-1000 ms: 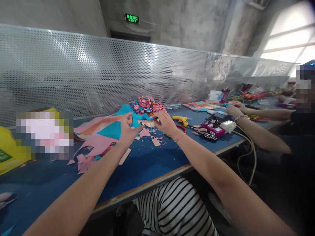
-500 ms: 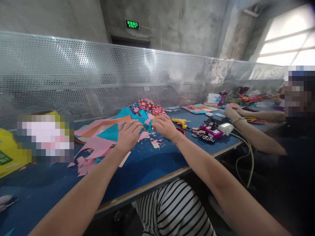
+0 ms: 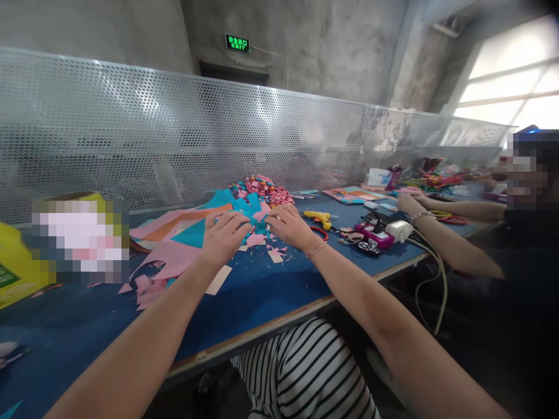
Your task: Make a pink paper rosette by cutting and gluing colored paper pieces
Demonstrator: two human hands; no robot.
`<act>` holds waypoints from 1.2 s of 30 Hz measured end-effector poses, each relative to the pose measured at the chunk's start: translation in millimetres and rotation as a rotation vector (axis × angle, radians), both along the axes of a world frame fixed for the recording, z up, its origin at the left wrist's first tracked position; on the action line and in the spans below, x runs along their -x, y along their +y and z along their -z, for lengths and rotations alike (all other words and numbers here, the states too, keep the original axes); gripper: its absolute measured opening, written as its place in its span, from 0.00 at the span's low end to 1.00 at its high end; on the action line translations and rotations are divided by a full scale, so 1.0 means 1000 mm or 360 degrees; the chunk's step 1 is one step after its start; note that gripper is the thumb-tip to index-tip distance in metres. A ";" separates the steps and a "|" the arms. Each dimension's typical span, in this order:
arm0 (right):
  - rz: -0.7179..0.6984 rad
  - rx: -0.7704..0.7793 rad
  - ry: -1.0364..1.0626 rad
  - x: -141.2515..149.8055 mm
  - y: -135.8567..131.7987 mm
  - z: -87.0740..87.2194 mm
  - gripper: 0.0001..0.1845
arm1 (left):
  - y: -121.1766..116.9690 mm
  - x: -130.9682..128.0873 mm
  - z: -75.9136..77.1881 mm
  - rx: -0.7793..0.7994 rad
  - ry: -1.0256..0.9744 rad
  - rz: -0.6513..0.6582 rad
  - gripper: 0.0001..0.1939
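Two bare hands are working close together over the blue surface (image 3: 271, 291), and a blue piece (image 3: 259, 215) is lying between their fingertips, just in front of a heap of pink, blue and orange bits (image 3: 266, 191). The left hand (image 3: 225, 230) is curling its fingers in from one side and seems to be pinching one end; the right hand (image 3: 288, 224) is closing thumb and fingers on the other end. Each grip is appearing closed on the blue piece, though the exact contact is too small to make out.

Judging by its thin look, the piece is likely being very light and bendy, perhaps paper or thin felt; the pictures are not settling which. It is probably resisting little, so a hard pull could be creasing or tearing it. Holding both ends between thumb and forefinger is looking safest, since the middle would otherwise be sagging or folding. Slipping is seeming a small worry.

Beside the left hand, a blue sheet (image 3: 192, 233) and a pink sheet (image 3: 172, 259) are spreading flat, partly overlapping. Small scraps (image 3: 276, 256) are littering the surface below the right hand, and a yellow glue gun (image 3: 321, 218) is resting just beyond it.
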State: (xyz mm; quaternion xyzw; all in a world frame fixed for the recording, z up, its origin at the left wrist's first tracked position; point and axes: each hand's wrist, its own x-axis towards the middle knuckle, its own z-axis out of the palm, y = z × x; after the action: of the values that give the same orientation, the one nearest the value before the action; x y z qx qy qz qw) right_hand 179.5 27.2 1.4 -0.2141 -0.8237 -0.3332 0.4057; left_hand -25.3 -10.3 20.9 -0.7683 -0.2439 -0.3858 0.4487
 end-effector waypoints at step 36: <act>-0.0155 0.0631 0.0368 0.011 0.001 -0.003 0.06 | 0.010 -0.012 0.010 0.0809 -0.0803 0.0117 0.09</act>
State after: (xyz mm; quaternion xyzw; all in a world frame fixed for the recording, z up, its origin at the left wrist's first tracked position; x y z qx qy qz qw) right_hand 168.0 28.5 4.6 -0.2864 -0.8305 -0.1180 0.4630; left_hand -13.1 -0.6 10.9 -0.7442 -0.4074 -0.5061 0.1550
